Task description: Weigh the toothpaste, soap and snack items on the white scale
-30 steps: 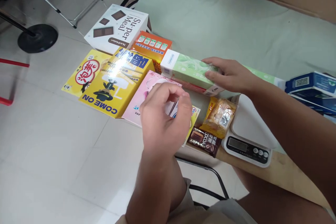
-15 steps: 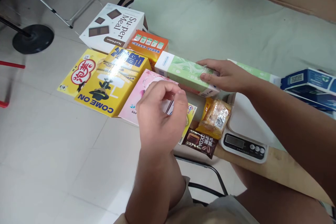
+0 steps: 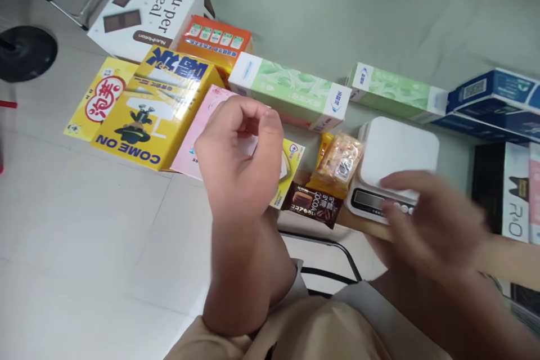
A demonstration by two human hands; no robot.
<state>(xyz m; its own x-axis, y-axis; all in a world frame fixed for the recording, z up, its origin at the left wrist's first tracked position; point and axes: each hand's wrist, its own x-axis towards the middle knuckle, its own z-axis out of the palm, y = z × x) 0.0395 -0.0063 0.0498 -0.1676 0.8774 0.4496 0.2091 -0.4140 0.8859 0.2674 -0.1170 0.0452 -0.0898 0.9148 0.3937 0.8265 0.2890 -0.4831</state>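
Observation:
My left hand (image 3: 240,157) hovers over a pink box (image 3: 194,149), fingers curled in toward the thumb. Whatever those fingers hold, if anything, is hidden. Motion blurs my right hand (image 3: 434,219), which is over the front of a white kitchen scale (image 3: 400,152); its thumb and index finger are apart with nothing seen between them. Left of the scale lie a clear-wrapped snack (image 3: 341,160) and a brown cocoa snack packet (image 3: 313,203). Behind them is a long green-and-white box (image 3: 291,90). A yellow card-like pack (image 3: 291,171) shows partly beyond my left hand.
Yellow boxes (image 3: 147,112), an orange box (image 3: 217,39) and a white Su-per Meal box (image 3: 147,8) crowd the table's left end. Another green box (image 3: 396,90), blue boxes (image 3: 493,93) and a black-and-white box (image 3: 502,191) stand right. A chair frame (image 3: 329,242) is below.
My right hand has let go of the long green box and moved back and right, over the scale's front. The left hand keeps its curled shape. The view has shifted.

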